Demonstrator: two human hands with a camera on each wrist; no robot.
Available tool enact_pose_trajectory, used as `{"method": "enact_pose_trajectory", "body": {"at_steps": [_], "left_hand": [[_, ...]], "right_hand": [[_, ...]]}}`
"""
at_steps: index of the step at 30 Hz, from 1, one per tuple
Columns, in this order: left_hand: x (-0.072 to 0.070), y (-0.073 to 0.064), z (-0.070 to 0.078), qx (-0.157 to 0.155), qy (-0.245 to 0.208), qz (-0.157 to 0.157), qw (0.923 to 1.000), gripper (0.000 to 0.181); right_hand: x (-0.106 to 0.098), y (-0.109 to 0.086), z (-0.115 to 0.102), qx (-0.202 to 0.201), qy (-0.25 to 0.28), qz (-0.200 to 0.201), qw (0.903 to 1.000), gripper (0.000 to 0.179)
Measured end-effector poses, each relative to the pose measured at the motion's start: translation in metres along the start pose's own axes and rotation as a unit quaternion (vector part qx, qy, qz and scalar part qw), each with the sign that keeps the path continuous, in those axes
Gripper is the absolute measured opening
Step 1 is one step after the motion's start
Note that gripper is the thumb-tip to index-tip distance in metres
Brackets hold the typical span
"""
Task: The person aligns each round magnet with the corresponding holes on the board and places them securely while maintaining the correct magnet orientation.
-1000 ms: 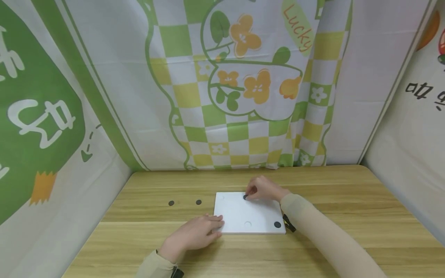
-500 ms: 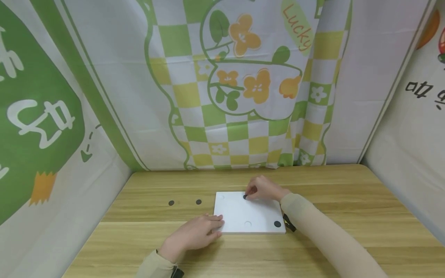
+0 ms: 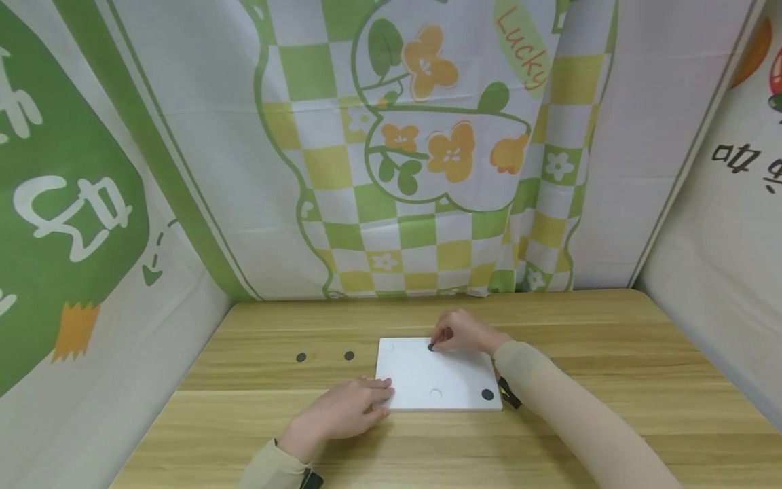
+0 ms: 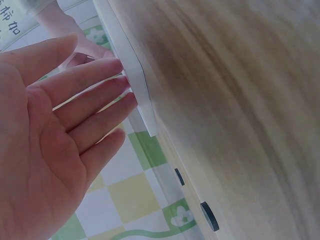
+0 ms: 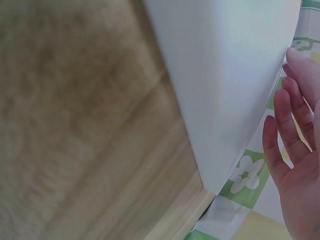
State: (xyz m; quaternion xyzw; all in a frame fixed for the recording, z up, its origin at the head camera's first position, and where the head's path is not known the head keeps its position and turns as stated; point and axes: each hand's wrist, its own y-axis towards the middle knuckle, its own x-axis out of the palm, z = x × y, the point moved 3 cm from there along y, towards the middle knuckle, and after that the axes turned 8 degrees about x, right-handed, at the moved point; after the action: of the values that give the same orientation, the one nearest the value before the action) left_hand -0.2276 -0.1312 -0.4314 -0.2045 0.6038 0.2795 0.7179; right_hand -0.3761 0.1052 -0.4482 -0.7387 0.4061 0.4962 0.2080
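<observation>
In the head view a white rectangular board lies on the wooden table. The fingers of my left hand rest on its near left corner, straight in the left wrist view. At the board's far edge, my right hand pinches a small black disc against the surface; the fingers partly cover it. Another black disc sits at the near right corner. Shallow round recesses show at the far left corner and the near middle. Two black discs lie left of the board, one nearer and one farther.
The wooden table reaches back to a patterned cloth hanging behind it. Printed cloth walls stand at the left and right.
</observation>
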Motion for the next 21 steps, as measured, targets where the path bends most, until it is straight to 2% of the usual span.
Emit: {"method": "enact_pose_trajectory", "body": {"at_steps": [8, 21], "left_hand": [[-0.001, 0.0, 0.001, -0.002, -0.001, 0.001, 1.0, 0.038], [-0.002, 0.0, 0.003, -0.002, -0.005, 0.003, 1.0, 0.038]], "right_hand": [[-0.002, -0.004, 0.002, 0.006, 0.009, 0.003, 0.9999, 0.007], [-0.01, -0.02, -0.003, -0.029, 0.008, 0.01, 0.9995, 0.011]]}}
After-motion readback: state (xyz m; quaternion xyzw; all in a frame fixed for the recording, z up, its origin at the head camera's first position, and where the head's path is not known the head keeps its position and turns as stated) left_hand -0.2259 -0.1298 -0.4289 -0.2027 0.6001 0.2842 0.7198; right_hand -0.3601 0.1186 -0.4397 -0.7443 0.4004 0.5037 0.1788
